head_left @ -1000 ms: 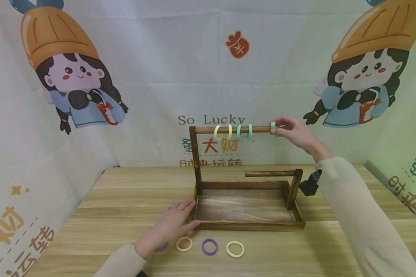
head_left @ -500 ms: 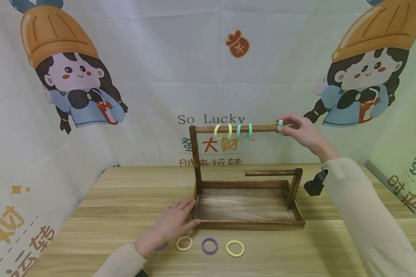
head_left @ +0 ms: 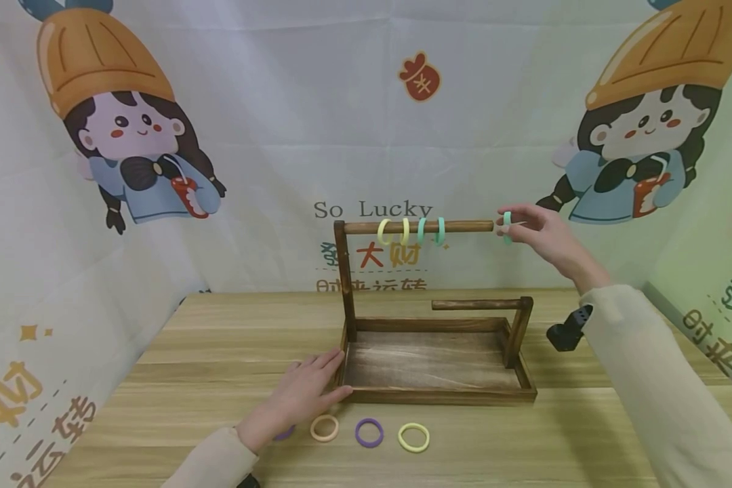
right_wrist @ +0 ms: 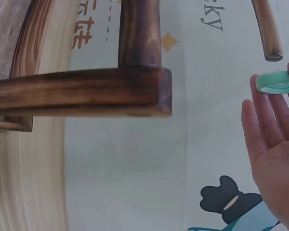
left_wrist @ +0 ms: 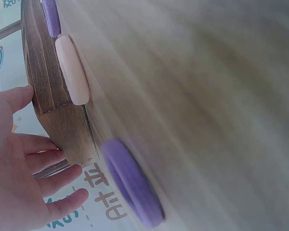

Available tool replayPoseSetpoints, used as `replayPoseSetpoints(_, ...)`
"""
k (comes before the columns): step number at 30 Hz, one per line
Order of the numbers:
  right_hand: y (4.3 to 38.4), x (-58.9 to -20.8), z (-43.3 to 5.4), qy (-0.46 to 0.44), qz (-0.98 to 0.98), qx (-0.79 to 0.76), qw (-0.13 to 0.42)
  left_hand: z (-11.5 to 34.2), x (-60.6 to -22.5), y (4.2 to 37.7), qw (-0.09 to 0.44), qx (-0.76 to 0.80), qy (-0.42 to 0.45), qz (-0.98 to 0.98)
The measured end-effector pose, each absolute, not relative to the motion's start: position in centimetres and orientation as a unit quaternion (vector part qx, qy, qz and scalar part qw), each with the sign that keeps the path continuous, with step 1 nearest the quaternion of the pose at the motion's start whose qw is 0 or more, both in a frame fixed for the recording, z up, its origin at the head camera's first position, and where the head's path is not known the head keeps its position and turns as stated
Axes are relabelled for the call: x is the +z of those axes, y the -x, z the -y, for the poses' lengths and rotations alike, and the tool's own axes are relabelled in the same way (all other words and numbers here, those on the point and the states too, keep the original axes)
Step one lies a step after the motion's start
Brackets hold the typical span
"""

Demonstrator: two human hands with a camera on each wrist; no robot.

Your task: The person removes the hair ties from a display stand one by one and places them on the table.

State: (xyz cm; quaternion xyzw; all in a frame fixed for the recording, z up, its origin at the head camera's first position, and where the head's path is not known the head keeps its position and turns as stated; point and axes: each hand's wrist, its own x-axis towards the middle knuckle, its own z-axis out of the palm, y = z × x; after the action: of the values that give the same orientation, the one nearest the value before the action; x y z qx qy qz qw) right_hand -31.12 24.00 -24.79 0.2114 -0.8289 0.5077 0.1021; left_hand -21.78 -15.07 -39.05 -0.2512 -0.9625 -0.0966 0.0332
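Observation:
A mint-green hair tie (head_left: 507, 218) is pinched between the thumb and fingers of my right hand (head_left: 549, 237). In the right wrist view, this hair tie (right_wrist: 274, 89) is apart from the free end of the upper wooden rod (right_wrist: 269, 38). Two yellow hair ties (head_left: 383, 232) and two mint-green ones (head_left: 441, 231) hang around that rod. My left hand (head_left: 299, 396) rests with extended fingers against the left front corner of the wooden stand's tray (head_left: 439, 395). The left wrist view shows the fingers (left_wrist: 60, 180) along the tray's side.
On the table (head_left: 219, 352), in front of the stand, lie a peach hair tie (head_left: 324, 440), a purple one (head_left: 369, 444) and a yellow one (head_left: 413, 449). Another purple hair tie (head_left: 285, 434) is partly behind my left wrist. The lower rod (head_left: 472, 305) carries nothing.
My right hand has moved right with the mint-green hair tie, sliding it along the upper rod and off its free end. The left hand has stayed in place.

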Motion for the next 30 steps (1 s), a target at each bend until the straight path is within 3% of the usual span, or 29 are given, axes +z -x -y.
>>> replayPoseSetpoints(30,27.1,-25.3,-24.3,-0.258,0.858,0.43,0.108,15.0,-39.1,21.9,0.03,-0.095,0.252,0.963)
